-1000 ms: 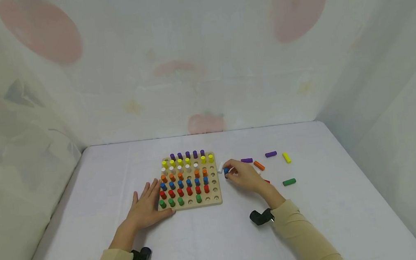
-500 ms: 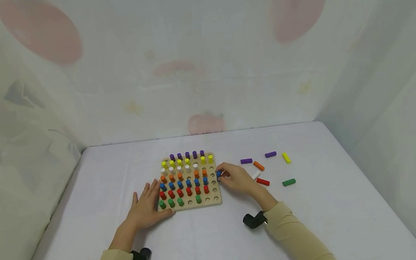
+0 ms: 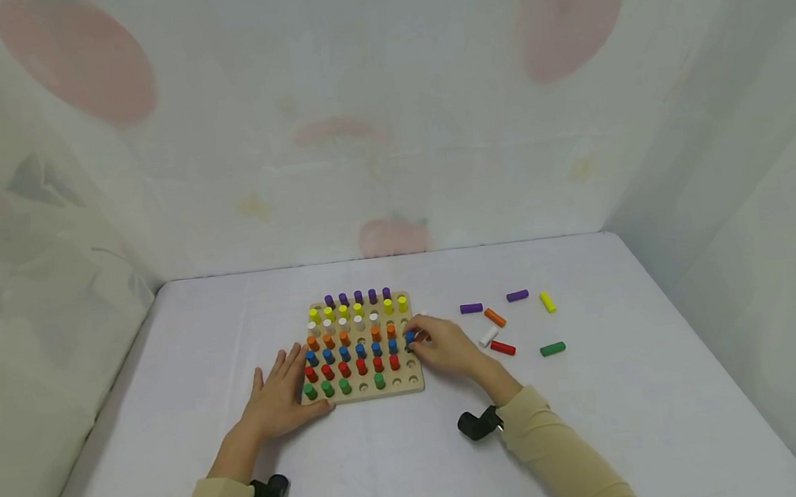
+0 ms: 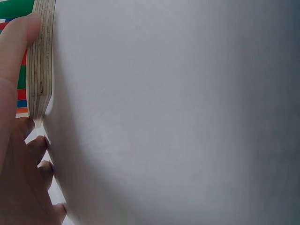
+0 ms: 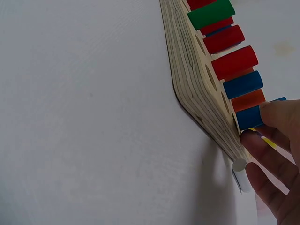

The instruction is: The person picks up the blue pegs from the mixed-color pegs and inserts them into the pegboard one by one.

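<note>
A wooden pegboard stands on the table, with rows of purple, yellow, white, orange, blue, red and green pegs upright in its holes. My left hand rests against its left side, fingers spread along the edge and thumb on the front corner. At the right-hand column, my right hand pinches a blue peg between thumb and forefinger. The right wrist view puts this blue peg at the board's face, upright to it; whether its end sits in a hole is hard to tell.
Loose pegs lie right of the board: purple, orange, white, red, yellow and green. Another white peg lies close by the board's right edge. A patterned curtain hangs behind the table.
My right hand has moved left with the blue peg, from beside the board to over its right-hand column. The left hand has stayed in place.
</note>
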`<state>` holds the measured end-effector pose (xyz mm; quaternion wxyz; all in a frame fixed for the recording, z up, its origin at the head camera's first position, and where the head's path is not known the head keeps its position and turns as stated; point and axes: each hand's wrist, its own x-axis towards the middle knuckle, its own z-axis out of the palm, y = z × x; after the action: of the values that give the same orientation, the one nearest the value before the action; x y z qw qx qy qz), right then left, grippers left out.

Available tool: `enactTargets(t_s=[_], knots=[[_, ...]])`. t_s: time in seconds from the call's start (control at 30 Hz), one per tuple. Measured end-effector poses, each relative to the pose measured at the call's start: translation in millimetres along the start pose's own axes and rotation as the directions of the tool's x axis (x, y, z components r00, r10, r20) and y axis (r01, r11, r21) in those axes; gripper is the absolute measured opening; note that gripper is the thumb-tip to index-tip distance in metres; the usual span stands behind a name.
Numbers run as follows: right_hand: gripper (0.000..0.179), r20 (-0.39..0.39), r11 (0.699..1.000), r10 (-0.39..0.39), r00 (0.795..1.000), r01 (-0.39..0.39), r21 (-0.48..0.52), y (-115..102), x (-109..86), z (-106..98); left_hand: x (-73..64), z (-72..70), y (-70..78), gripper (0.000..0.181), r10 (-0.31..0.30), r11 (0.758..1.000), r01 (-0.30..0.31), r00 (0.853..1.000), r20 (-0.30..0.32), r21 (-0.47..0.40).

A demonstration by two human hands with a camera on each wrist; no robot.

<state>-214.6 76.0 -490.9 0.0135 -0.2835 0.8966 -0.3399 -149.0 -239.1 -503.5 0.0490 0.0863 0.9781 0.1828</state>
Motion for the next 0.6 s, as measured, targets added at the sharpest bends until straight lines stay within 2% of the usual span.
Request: enactTargets(t_s=[0.6], knots=[[0.018, 0.036, 1.0, -0.009, 0.999, 0.009, -0.003, -0.8, 0.2, 2.4, -1.1, -0.2, 0.6, 0.11, 0.001, 1.0, -0.001, 1.0, -0.005, -0.006]])
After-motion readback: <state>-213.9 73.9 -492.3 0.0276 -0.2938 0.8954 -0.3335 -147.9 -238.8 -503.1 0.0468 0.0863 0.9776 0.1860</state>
